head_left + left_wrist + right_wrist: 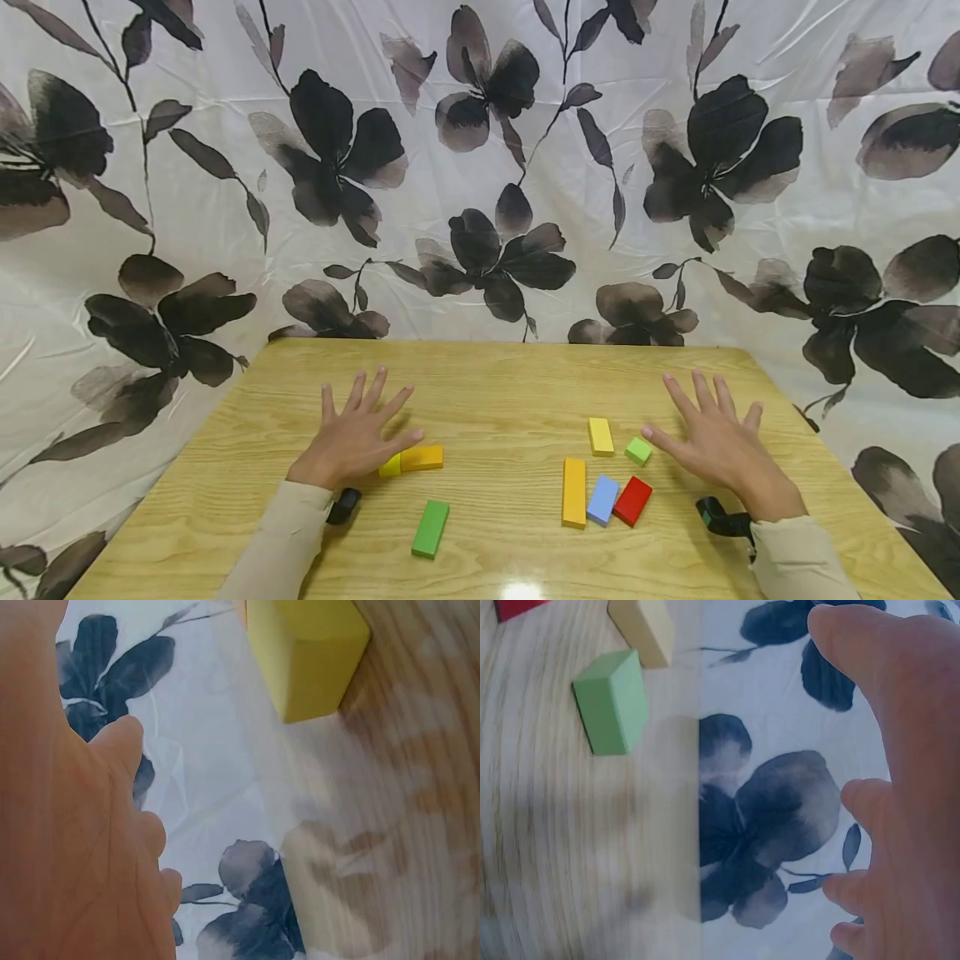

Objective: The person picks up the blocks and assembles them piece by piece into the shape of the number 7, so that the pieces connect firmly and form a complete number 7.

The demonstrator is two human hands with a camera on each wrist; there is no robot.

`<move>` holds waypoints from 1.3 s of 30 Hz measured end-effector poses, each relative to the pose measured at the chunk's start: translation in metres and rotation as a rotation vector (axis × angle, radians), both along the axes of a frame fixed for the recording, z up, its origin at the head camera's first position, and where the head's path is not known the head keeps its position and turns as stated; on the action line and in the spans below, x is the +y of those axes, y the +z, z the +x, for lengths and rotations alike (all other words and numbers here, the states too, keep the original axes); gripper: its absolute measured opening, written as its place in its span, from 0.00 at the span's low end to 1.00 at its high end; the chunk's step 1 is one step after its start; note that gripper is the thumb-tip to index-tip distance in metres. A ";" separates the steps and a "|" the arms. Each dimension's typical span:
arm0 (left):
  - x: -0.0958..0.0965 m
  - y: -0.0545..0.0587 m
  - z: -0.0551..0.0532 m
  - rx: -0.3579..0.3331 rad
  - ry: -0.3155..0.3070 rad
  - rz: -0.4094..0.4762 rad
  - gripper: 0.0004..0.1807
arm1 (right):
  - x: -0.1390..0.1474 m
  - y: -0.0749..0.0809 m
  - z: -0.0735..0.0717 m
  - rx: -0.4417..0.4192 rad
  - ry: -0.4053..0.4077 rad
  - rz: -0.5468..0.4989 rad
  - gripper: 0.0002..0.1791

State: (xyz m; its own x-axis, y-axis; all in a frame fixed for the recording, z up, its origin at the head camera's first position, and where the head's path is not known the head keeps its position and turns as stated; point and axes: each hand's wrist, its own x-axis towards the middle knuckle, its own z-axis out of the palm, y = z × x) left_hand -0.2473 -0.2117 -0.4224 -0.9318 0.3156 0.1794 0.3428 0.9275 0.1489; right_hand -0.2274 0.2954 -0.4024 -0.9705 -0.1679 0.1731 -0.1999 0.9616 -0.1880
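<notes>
My left hand (351, 442) hovers over the table's left side, fingers straight and spread, holding nothing. Beneath its thumb lie a yellow block (390, 466) and an orange block (422, 457), end to end; the yellow block (315, 660) shows large in the left wrist view. Nearer the front is a long green block (431, 529). On the other side my right hand (723, 446) is likewise spread, its thumb by a small light green block (638, 451). That green block (611, 705) also shows in the right wrist view, beside the pale yellow block (643, 630).
Left of the right hand, a yellow block (600, 437) lies behind a long orange block (573, 492), a blue block (603, 500) and a red block (633, 501). A flower-printed cloth (420, 317) hangs behind the wooden table (495, 383).
</notes>
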 end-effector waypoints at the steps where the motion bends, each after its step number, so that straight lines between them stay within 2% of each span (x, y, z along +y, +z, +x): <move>1: 0.001 0.000 0.000 -0.002 -0.003 0.002 0.44 | -0.001 0.000 0.000 0.001 0.002 -0.002 0.53; 10: 0.005 -0.006 -0.003 0.043 -0.053 0.021 0.44 | -0.007 -0.001 0.000 0.007 0.030 0.003 0.53; 18: 0.011 -0.004 -0.003 0.014 -0.067 0.000 0.43 | -0.016 -0.003 -0.001 0.021 0.080 -0.005 0.52; 24: 0.015 -0.006 -0.003 0.002 -0.097 0.005 0.41 | -0.022 -0.012 -0.002 0.036 0.128 -0.027 0.48; 31: 0.021 -0.006 -0.001 0.017 -0.129 -0.004 0.42 | -0.029 -0.020 -0.002 0.048 0.179 -0.030 0.46; 39: 0.027 -0.006 0.000 -0.003 -0.170 0.021 0.43 | -0.031 -0.030 -0.003 0.036 0.261 -0.128 0.44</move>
State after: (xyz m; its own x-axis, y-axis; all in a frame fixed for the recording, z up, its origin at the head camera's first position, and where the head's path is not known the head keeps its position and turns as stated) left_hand -0.2478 -0.1846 -0.4286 -0.8657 0.4652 0.1848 0.4943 0.8526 0.1693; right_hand -0.2306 0.2644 -0.4323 -0.8900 -0.3863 0.2421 -0.4466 0.8456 -0.2925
